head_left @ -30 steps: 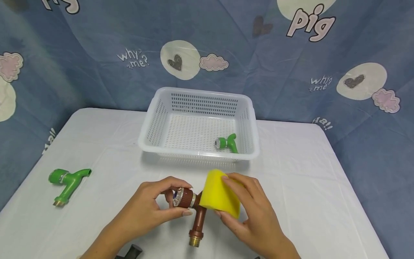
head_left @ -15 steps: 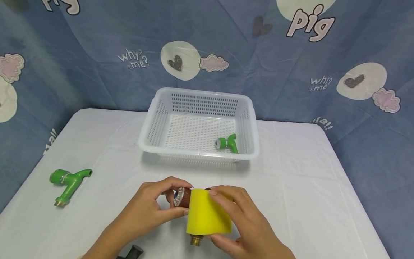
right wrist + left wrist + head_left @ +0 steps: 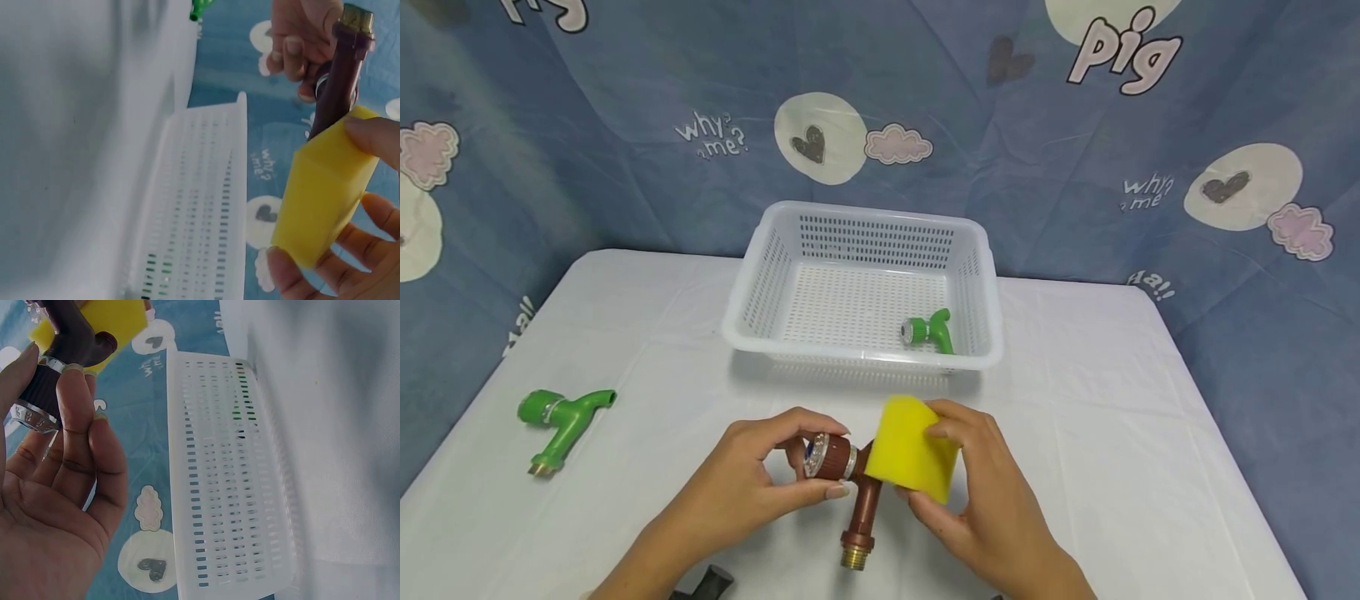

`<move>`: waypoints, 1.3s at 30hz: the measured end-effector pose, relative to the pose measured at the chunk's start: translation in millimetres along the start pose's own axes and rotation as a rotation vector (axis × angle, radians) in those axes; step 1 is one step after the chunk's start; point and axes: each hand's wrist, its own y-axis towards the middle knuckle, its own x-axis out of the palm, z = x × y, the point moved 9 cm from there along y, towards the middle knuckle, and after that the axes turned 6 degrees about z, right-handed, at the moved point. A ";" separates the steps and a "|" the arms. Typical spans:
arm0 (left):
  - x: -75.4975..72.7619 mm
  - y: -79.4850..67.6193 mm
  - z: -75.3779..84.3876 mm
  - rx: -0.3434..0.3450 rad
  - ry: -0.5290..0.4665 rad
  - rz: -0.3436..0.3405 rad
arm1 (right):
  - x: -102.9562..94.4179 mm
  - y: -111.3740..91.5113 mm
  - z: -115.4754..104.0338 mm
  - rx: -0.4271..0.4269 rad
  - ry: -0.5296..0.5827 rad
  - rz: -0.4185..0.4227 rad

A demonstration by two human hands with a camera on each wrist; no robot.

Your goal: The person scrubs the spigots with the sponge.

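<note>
My left hand [image 3: 760, 462] grips a reddish-brown faucet [image 3: 862, 508] by its ribbed knob, fingers above and thumb below. The faucet's brass threaded end points down toward the table. In my right hand [image 3: 992, 500] a yellow sponge [image 3: 910, 450] is pinched between thumb and fingers. The sponge overlaps the faucet's spout side in the head view and hides part of it. From the right wrist, the sponge [image 3: 325, 194] shows as a thick block right at the brown faucet body [image 3: 340, 81]. The left wrist view has the knob [image 3: 40, 394] between thumb and fingertips.
A white perforated basket [image 3: 861, 360] stands at the back of the table, with a green faucet [image 3: 936, 331] inside. Another green faucet [image 3: 565, 425] lies at the left. Part of a black object [image 3: 707, 583] shows at the front edge, beside the left forearm.
The sponge moved down and left over the faucet's body, then back up and right, uncovering the body again. My left hand and the faucet stay nearly still.
</note>
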 end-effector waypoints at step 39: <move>6.6 2.1 8.3 0.077 -0.104 -0.076 | -24.4 4.3 15.5 0.020 -0.150 0.035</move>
